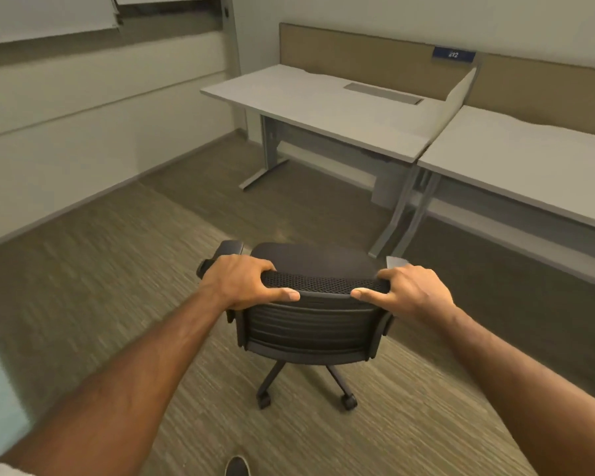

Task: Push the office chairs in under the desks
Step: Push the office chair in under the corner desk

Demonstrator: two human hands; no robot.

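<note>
Presently, the black office chair (pixel 316 324) stands at lower centre of the frame on streaked carpet (pixel 117 304), in front of a pale flat-topped desk (pixel 323 108) at upper centre. Backrest curved, perforated mesh along the top, ribbed shell behind; spoked base on casters. Seat faces the desk; the backrest's top edge runs left to right. The left hand (pixel 241 281) and the right hand (pixel 413 292) grasp that edge, fingers curled over.

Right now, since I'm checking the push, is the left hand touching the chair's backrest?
Touching. The head view shows the left hand gripping the backrest along its top, thumb behind.
</note>
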